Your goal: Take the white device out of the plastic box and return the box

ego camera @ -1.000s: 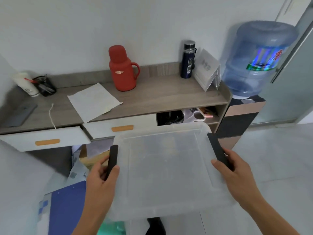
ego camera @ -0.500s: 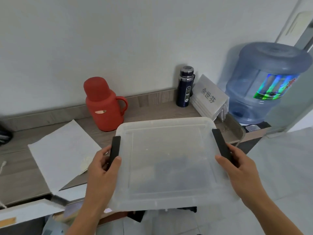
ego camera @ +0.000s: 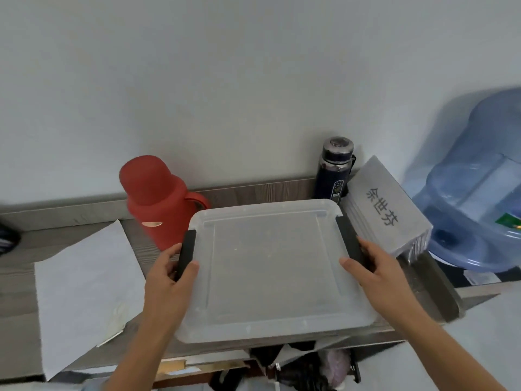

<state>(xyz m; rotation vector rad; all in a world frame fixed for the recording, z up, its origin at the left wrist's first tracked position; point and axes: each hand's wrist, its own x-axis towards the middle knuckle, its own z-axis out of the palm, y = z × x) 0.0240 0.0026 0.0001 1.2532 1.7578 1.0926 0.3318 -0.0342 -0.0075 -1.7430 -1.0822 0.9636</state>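
A translucent plastic box (ego camera: 270,266) with a closed lid and two black side latches is over the right part of the wooden desk (ego camera: 19,292). My left hand (ego camera: 169,280) grips its left latch and my right hand (ego camera: 372,266) grips its right latch. I cannot tell whether the box rests on the desk or hovers just above it. The frosted lid hides what is inside, and no white device shows.
A red thermos jug (ego camera: 155,198) stands just left of the box's far corner. A dark bottle (ego camera: 335,167) and a grey labelled stack (ego camera: 386,213) stand close behind and to the right. White paper (ego camera: 84,292) lies on the left. A blue water jug (ego camera: 476,187) is at far right.
Both hands have lifted the box from below the desk's front up and forward over the desktop. The view has moved closer to the desk and the wall.
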